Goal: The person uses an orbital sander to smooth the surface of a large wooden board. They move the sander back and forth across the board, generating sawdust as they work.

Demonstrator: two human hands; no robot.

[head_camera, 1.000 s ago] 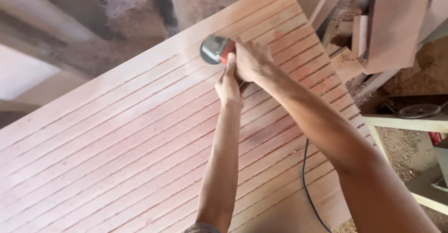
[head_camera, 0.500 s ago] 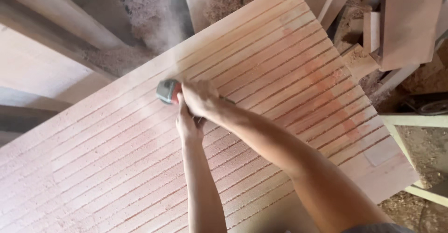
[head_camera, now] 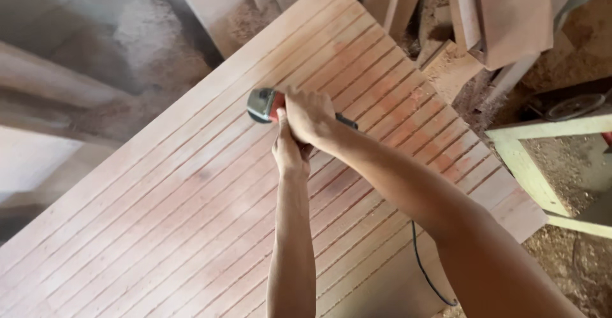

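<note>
Both hands' grip tight around grey-red sander (head_camera: 264, 105): right hand (head_camera: 310, 115) above left hand (head_camera: 290, 150), on grooved wooden panel (head_camera: 191, 216).

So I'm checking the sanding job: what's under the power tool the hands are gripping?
The sander rests on the grooved wooden panel. The right hand covers its body, and the left hand grips just behind. Its pad and the wood directly beneath are hidden.

Soft, warm daylight, slightly hazy view.
The grooved wooden panel (head_camera: 191, 216) is evenly lit; the upper left background is blurred, shadows faint.
</note>
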